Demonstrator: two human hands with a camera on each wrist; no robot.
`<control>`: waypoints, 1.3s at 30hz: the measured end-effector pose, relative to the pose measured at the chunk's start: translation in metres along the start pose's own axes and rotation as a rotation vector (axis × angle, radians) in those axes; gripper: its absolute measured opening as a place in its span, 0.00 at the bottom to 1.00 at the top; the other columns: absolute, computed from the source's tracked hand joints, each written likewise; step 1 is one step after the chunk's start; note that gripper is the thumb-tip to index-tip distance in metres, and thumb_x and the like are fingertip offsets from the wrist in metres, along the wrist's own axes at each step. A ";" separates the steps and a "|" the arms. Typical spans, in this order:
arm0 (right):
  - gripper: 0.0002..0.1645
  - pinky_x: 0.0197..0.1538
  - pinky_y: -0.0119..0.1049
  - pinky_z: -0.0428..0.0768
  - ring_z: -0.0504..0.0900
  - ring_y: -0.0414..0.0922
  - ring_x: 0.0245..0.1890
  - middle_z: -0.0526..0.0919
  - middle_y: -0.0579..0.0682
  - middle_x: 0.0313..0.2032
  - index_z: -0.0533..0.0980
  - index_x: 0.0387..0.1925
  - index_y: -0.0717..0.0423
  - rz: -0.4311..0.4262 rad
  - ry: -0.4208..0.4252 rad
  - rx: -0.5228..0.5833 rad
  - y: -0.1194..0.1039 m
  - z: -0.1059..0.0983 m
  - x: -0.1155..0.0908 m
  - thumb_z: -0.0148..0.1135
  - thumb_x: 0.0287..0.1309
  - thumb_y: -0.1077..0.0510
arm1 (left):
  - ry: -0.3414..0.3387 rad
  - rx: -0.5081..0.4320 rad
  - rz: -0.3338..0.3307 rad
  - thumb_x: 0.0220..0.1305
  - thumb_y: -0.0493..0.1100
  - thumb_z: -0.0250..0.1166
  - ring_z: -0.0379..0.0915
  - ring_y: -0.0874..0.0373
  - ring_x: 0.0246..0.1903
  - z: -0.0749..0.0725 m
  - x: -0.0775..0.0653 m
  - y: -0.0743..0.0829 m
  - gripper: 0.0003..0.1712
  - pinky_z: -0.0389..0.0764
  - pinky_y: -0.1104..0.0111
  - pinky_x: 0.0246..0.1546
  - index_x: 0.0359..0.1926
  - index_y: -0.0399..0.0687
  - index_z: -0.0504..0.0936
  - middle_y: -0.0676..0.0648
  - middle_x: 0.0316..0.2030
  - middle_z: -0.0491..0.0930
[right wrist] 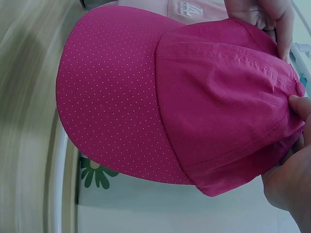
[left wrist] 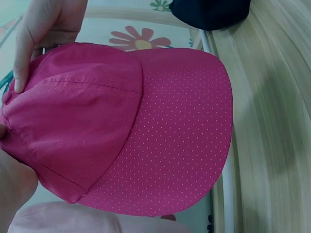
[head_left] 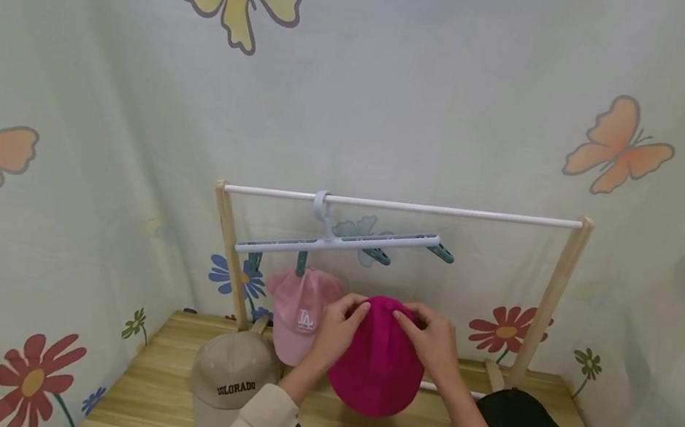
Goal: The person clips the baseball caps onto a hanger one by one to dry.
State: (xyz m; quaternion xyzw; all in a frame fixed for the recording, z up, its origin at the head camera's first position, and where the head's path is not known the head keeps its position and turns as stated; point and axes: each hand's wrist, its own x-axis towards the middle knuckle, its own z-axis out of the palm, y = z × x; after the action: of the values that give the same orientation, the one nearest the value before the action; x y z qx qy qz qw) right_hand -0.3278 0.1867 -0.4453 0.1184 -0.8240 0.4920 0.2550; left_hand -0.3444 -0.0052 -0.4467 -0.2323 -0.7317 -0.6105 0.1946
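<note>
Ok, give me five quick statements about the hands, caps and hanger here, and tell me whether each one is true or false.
1. The left hand and the right hand both hold the bright pink cap. True.
2. The bright pink cap has no pattern at all. False: in the left wrist view, pale dots cover its brim.
3. The light pink cap hangs by a teal clip under the hanger. True.
4. The hanger lies on the table. False: it hooks over the white rail.
5. The tan cap bears the word COLORADO. True.
</note>
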 end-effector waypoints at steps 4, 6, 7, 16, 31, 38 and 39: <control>0.09 0.33 0.30 0.81 0.82 0.43 0.30 0.88 0.50 0.34 0.87 0.42 0.54 -0.018 0.002 0.006 -0.001 0.000 0.003 0.71 0.63 0.54 | 0.010 0.006 -0.001 0.73 0.34 0.60 0.70 0.63 0.29 -0.004 -0.001 0.019 0.09 0.72 0.75 0.31 0.43 0.32 0.85 0.36 0.31 0.82; 0.09 0.33 0.30 0.81 0.82 0.43 0.30 0.89 0.50 0.35 0.87 0.42 0.53 -0.026 0.002 0.004 -0.002 -0.001 0.004 0.71 0.63 0.54 | 0.015 0.011 0.004 0.73 0.34 0.60 0.70 0.63 0.29 -0.004 -0.001 0.021 0.09 0.72 0.75 0.31 0.43 0.31 0.85 0.35 0.32 0.82; 0.09 0.33 0.30 0.82 0.82 0.43 0.30 0.89 0.50 0.35 0.87 0.42 0.54 -0.032 0.001 0.004 -0.003 -0.001 0.005 0.71 0.63 0.55 | 0.018 0.016 0.004 0.73 0.34 0.60 0.70 0.64 0.29 -0.005 0.000 0.020 0.09 0.72 0.76 0.31 0.43 0.31 0.85 0.35 0.32 0.82; 0.09 0.34 0.29 0.82 0.83 0.44 0.31 0.89 0.51 0.36 0.87 0.43 0.54 -0.050 0.001 0.017 -0.006 -0.003 0.010 0.71 0.63 0.55 | 0.023 0.063 -0.008 0.74 0.38 0.61 0.71 0.60 0.30 -0.002 0.013 -0.013 0.10 0.72 0.76 0.31 0.45 0.37 0.86 0.39 0.33 0.83; 0.09 0.33 0.30 0.81 0.82 0.44 0.30 0.88 0.51 0.34 0.87 0.42 0.54 -0.062 0.030 0.013 -0.010 -0.002 0.017 0.71 0.63 0.55 | 0.000 0.066 -0.001 0.74 0.44 0.62 0.75 0.61 0.33 -0.007 0.025 -0.012 0.11 0.77 0.73 0.35 0.46 0.43 0.87 0.47 0.36 0.85; 0.10 0.33 0.30 0.81 0.82 0.43 0.31 0.89 0.50 0.34 0.87 0.42 0.53 -0.057 0.040 0.005 -0.007 -0.003 0.020 0.71 0.64 0.53 | 0.004 0.055 0.019 0.74 0.45 0.63 0.75 0.61 0.33 -0.005 0.027 -0.011 0.11 0.77 0.73 0.35 0.45 0.44 0.88 0.46 0.36 0.86; 0.09 0.33 0.30 0.80 0.82 0.43 0.31 0.89 0.50 0.35 0.87 0.42 0.53 -0.059 0.043 0.000 -0.006 -0.003 0.020 0.71 0.64 0.53 | 0.000 0.053 0.018 0.74 0.45 0.63 0.75 0.61 0.33 -0.004 0.028 -0.011 0.11 0.77 0.73 0.36 0.45 0.44 0.88 0.46 0.36 0.86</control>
State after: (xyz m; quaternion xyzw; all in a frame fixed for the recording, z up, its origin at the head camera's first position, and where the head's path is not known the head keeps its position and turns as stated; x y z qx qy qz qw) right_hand -0.3414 0.1880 -0.4289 0.1322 -0.8144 0.4868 0.2868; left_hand -0.3733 -0.0079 -0.4389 -0.2332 -0.7457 -0.5891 0.2062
